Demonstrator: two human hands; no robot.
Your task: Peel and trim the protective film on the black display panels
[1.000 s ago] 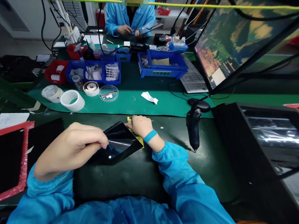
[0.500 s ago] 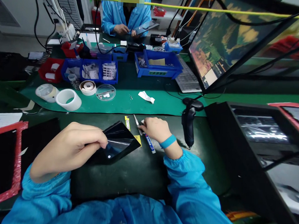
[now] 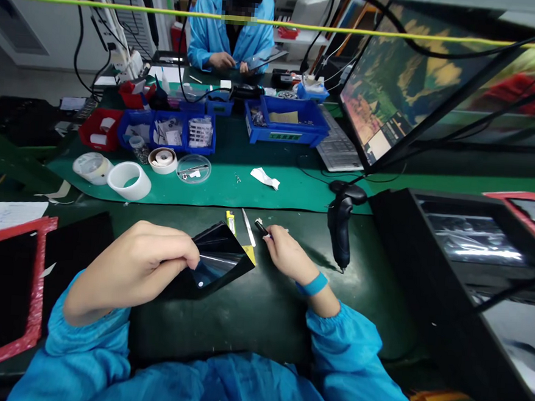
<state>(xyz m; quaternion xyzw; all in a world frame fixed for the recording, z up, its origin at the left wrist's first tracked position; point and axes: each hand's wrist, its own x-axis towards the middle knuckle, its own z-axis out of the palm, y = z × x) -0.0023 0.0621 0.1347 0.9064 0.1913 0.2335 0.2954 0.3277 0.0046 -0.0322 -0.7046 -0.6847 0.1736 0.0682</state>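
Observation:
My left hand (image 3: 138,271) pinches the near left edge of a thin glossy black sheet (image 3: 219,273), tilted up off the bench, with a small white dot near its lower edge. Under the sheet's right corner shows a yellow piece (image 3: 249,254). In my right hand (image 3: 289,251) is a slim pen-like tube (image 3: 261,227); its dark end with a pale tip sticks out past the fingers, while the rest is hidden in the palm. Pale pointed tweezers (image 3: 249,228) lie just left of that hand. Beside them rests a small yellow-and-white item (image 3: 230,222).
A black handheld scanner (image 3: 339,230) stands to the right, before a large black box (image 3: 428,267). Blue parts bins (image 3: 286,128), tape rolls (image 3: 129,180) and a clear dish (image 3: 193,168) are farther back. Red-wrapped panels (image 3: 38,270) lie left. A co-worker (image 3: 231,33) sits opposite.
The blue-and-white tube that lay under my right hand is no longer on the bench; the hand has drawn back slightly, gripping a slim tube. My left hand keeps hold of the black sheet.

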